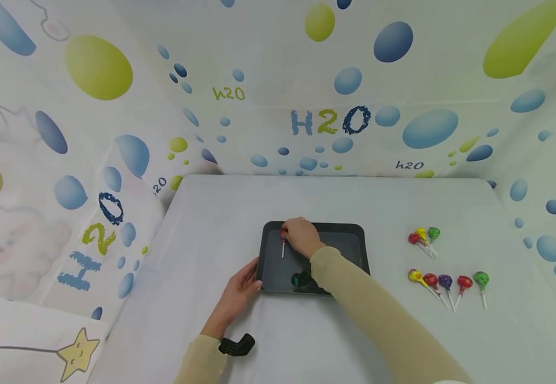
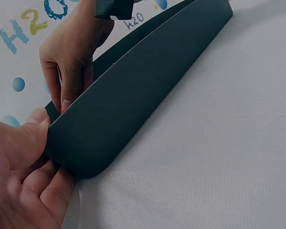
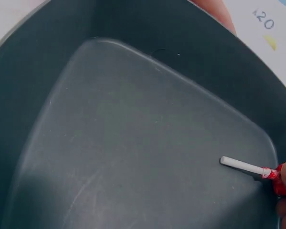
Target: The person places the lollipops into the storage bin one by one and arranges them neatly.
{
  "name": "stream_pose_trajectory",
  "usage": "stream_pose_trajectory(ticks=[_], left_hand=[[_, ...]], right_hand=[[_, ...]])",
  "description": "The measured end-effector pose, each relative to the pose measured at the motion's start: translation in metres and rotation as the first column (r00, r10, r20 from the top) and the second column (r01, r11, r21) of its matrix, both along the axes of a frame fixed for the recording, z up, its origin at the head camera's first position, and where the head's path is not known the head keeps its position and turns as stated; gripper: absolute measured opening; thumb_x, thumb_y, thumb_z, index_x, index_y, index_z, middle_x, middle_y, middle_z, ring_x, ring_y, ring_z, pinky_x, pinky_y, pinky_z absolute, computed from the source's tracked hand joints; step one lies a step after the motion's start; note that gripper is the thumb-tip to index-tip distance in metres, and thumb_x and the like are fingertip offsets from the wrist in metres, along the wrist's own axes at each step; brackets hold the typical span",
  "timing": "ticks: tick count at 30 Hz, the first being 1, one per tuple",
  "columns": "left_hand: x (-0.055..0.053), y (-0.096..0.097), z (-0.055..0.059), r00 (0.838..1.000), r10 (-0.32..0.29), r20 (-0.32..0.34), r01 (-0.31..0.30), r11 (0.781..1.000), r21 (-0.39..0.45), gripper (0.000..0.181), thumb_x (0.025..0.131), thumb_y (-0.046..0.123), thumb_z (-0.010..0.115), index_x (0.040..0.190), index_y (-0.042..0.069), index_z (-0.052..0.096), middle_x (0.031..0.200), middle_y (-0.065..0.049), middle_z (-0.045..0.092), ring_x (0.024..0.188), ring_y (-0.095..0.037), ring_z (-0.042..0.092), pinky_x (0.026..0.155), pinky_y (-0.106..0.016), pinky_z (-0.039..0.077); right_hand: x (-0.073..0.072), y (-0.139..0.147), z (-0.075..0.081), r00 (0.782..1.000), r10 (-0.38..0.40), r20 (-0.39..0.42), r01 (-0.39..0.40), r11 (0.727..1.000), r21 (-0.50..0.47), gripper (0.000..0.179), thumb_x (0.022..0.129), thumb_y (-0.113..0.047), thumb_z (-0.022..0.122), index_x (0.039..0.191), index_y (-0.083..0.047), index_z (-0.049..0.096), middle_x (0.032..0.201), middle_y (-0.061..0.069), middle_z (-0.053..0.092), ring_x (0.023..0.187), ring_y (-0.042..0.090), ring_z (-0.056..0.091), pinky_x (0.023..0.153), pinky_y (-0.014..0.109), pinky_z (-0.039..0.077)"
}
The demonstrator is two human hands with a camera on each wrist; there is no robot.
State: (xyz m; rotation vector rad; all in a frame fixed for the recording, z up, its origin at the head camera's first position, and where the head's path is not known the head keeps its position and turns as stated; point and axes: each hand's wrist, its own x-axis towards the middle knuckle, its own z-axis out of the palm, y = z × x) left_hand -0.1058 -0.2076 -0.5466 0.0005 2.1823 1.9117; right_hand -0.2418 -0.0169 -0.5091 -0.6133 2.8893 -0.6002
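Note:
A red lollipop (image 3: 276, 183) with a white stick is pinched by its wrapped head in my right hand (image 1: 303, 236). The stick points toward me, low over the floor of the dark grey tray (image 1: 278, 272), near its far left corner. My left hand (image 1: 239, 292) holds the tray by its near left corner. In the left wrist view the thumb (image 2: 26, 138) lies at the rim and the other fingers (image 2: 47, 191) are bent against the outside of the wall. The right forearm covers the tray's near right part.
To the right of the tray lies a cluster of lollipops (image 1: 420, 233) in red, yellow and green. Nearer to me several more lollipops (image 1: 445, 281) form a loose row, sticks toward me. All rest on a white-covered table (image 1: 210, 224) before a patterned curtain (image 1: 268, 133).

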Motion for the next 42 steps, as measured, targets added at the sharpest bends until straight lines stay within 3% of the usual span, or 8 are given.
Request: stream_pose_trajectory(ticks=[15,22,33,42], left_hand=[[-0.0005,-0.0002,-0.0002,1.0,-0.004,0.004,0.004,1.0,-0.001,0.066,0.098,-0.011,0.056,0.158,-0.003,0.03,0.167,-0.022,0.027,0.155,-0.035,0.026,0.12,-0.032,0.031],[0.0005,-0.0003,0.0008,1.0,-0.005,-0.003,0.005,1.0,-0.019,0.066,0.098,-0.01,0.056,0.158,-0.004,0.03,0.166,-0.023,0.027,0.155,-0.037,0.026,0.119,-0.032,0.031],[0.0005,-0.0017,-0.0035,1.0,-0.006,0.003,0.006,1.0,0.025,0.067,0.098,-0.01,0.056,0.159,-0.004,0.028,0.167,-0.021,0.027,0.156,-0.034,0.024,0.121,-0.03,0.03],[0.0008,-0.0011,-0.0022,1.0,-0.006,-0.01,0.006,1.0,0.015,0.066,0.098,-0.01,0.056,0.159,-0.004,0.029,0.167,-0.021,0.027,0.156,-0.034,0.025,0.119,-0.022,0.033]], right_hand=[[0.0003,0.0006,-0.0009,0.999,0.0,-0.035,-0.001,1.0,-0.016,0.019,0.097,-0.02,0.07,0.111,-0.01,0.078,0.102,0.006,0.079,0.093,0.022,0.075,0.08,0.038,0.063],[0.0006,0.0037,-0.0013,1.0,-0.004,-0.021,0.004,1.0,-0.028,0.023,0.097,-0.02,0.07,0.116,-0.01,0.077,0.11,0.007,0.078,0.102,0.024,0.074,0.088,0.04,0.062],[-0.0004,0.0059,-0.0023,1.0,0.011,-0.007,-0.011,0.999,-0.038,0.023,0.098,-0.022,0.069,0.117,-0.012,0.077,0.113,0.005,0.078,0.107,0.024,0.073,0.092,0.039,0.061],[0.0005,0.0062,-0.0019,0.998,0.025,-0.052,-0.027,0.999,-0.045,0.019,0.1,-0.016,0.067,0.114,-0.011,0.078,0.11,0.005,0.079,0.105,0.023,0.074,0.092,0.038,0.061]])
